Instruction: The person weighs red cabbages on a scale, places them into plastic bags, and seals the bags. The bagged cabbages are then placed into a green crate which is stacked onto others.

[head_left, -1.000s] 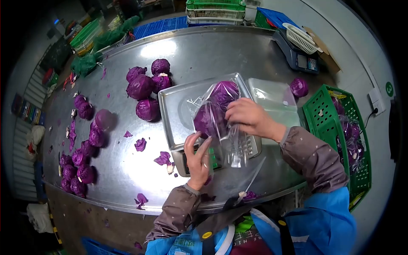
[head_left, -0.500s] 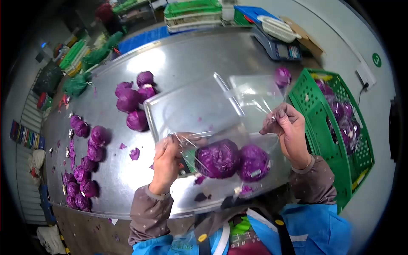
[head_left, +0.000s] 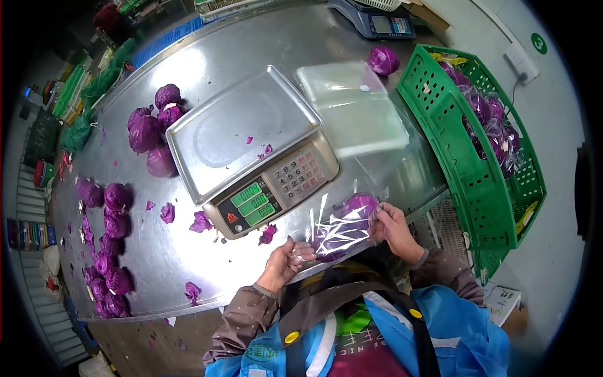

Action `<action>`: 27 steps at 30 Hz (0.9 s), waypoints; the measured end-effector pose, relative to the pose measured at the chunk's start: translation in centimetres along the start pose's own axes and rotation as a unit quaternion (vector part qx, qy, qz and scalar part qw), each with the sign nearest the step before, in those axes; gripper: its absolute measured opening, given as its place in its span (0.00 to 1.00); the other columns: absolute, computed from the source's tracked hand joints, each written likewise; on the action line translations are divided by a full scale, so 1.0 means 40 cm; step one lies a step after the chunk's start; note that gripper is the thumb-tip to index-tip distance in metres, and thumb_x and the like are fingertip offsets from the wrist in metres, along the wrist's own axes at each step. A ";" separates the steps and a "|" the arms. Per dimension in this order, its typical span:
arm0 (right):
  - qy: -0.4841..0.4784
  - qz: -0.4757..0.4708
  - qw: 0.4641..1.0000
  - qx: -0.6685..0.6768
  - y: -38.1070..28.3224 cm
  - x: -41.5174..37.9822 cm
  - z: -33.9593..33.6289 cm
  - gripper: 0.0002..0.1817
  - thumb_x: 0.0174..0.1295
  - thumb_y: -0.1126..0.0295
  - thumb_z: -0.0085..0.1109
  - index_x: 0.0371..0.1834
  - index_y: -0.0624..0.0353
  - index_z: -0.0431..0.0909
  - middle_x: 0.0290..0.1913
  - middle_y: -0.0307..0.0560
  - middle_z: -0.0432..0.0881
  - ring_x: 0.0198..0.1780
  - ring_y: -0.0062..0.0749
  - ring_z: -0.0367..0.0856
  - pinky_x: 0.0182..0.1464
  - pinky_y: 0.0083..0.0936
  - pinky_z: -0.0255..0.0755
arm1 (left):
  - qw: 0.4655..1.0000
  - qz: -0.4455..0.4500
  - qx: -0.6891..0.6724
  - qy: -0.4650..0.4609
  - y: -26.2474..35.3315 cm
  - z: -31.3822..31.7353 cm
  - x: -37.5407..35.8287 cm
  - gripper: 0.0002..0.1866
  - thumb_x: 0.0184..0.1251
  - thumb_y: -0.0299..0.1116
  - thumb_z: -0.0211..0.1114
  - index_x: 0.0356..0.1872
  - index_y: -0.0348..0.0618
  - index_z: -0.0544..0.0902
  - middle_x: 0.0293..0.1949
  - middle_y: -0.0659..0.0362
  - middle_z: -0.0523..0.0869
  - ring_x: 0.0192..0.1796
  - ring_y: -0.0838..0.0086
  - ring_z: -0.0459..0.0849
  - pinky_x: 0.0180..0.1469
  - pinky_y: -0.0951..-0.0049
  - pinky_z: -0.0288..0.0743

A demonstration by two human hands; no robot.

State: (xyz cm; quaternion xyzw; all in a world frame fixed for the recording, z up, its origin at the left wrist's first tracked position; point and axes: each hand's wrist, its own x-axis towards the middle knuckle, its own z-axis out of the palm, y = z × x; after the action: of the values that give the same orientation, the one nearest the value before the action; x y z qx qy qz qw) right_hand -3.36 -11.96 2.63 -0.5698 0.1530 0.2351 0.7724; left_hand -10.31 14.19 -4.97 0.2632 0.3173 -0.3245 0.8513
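Low at the table's front edge, close to my body, lie purple cabbages (head_left: 344,231) in a clear plastic bag; glare hides where one ends and the other begins. My left hand (head_left: 284,262) has its fingers closed on the bag's left end. On the opposite end, my right hand (head_left: 396,234) grips the film beside the upper cabbage. Just beyond the bag stands a weighing scale (head_left: 245,144) with a steel pan, a lit green display and scraps of purple leaf on it. A stack of clear bags (head_left: 361,119) lies to its right.
Loose purple cabbages (head_left: 146,133) sit left of the scale, with a longer row (head_left: 113,225) farther left. One cabbage (head_left: 383,60) rests near a green crate (head_left: 433,119) of bagged cabbages on the right. A second scale (head_left: 377,22) stands at the back. Leaf scraps dot the steel table (head_left: 169,251).
Both hands have come down and closer to my body with the bagged cabbages. The film, stretched upright between the hands before, now lies around the cabbages. The view has shifted, uncovering the scale.
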 end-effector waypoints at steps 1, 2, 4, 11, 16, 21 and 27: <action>-0.015 -0.011 0.996 -0.085 -0.035 -0.007 0.014 0.08 0.62 0.69 0.46 0.38 0.62 0.65 0.32 0.44 0.74 0.24 0.28 0.77 0.23 0.22 0.75 | 1.000 0.006 0.011 0.005 0.008 0.026 -0.013 0.25 0.72 0.41 0.33 0.42 0.26 0.71 0.37 0.44 0.80 0.42 0.57 0.81 0.47 0.65 0.76; -0.030 -0.020 0.985 -0.170 -0.067 -0.013 0.028 0.10 0.62 0.69 0.47 0.42 0.63 0.65 0.33 0.45 0.74 0.25 0.28 0.77 0.23 0.21 0.75 | 1.000 0.011 0.021 0.011 0.009 0.039 -0.020 0.25 0.72 0.41 0.32 0.42 0.26 0.71 0.37 0.45 0.80 0.41 0.57 0.81 0.47 0.65 0.76; -0.026 -0.016 0.975 -0.219 -0.090 0.008 0.059 0.19 0.58 0.70 0.52 0.50 0.65 0.62 0.35 0.47 0.73 0.26 0.29 0.77 0.26 0.24 0.74 | 1.000 0.011 0.020 0.000 0.012 0.035 -0.017 0.25 0.72 0.41 0.32 0.42 0.26 0.71 0.36 0.45 0.81 0.41 0.57 0.81 0.46 0.66 0.76; 0.083 -0.250 0.803 -0.535 -0.112 0.106 0.110 0.21 0.48 0.70 0.55 0.49 0.56 0.66 0.18 0.49 0.72 0.22 0.43 0.74 0.29 0.36 0.66 | 1.000 -0.010 0.013 0.024 0.010 0.023 -0.004 0.24 0.72 0.40 0.33 0.42 0.26 0.71 0.36 0.45 0.81 0.38 0.59 0.83 0.42 0.69 0.79; 0.154 -0.260 0.742 -0.598 -0.019 0.100 0.005 0.12 0.47 0.73 0.52 0.38 0.53 0.72 0.16 0.48 0.69 0.21 0.44 0.73 0.25 0.34 0.64 | 0.993 -0.031 0.080 0.077 0.014 0.026 0.039 0.14 0.65 0.33 0.45 0.34 0.31 0.73 0.27 0.49 0.81 0.29 0.63 0.83 0.30 0.72 0.80; 0.161 -0.294 0.673 -0.659 -0.016 0.100 0.000 0.10 0.46 0.63 0.56 0.32 0.49 0.74 0.21 0.49 0.76 0.26 0.46 0.77 0.27 0.42 0.69 | 0.544 0.376 0.720 0.211 0.051 0.100 0.003 0.26 0.46 0.31 0.66 0.49 0.39 0.68 0.40 0.43 0.74 0.40 0.48 0.76 0.39 0.58 0.72; 0.165 -0.343 0.628 -0.678 0.012 0.098 -0.019 0.17 0.45 0.59 0.58 0.41 0.49 0.77 0.34 0.44 0.74 0.41 0.40 0.72 0.35 0.39 0.71 | 0.619 0.358 0.692 -0.093 0.028 0.189 0.026 0.37 0.37 0.32 0.72 0.53 0.35 0.67 0.55 0.46 0.63 0.60 0.52 0.63 0.62 0.64 0.57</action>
State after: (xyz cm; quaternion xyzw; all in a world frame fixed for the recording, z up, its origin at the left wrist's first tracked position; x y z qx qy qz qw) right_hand -0.30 -11.82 0.04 -0.9734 -0.1311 -0.1077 0.1541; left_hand -6.11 9.57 -0.46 0.8358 -0.2018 -0.1405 0.4909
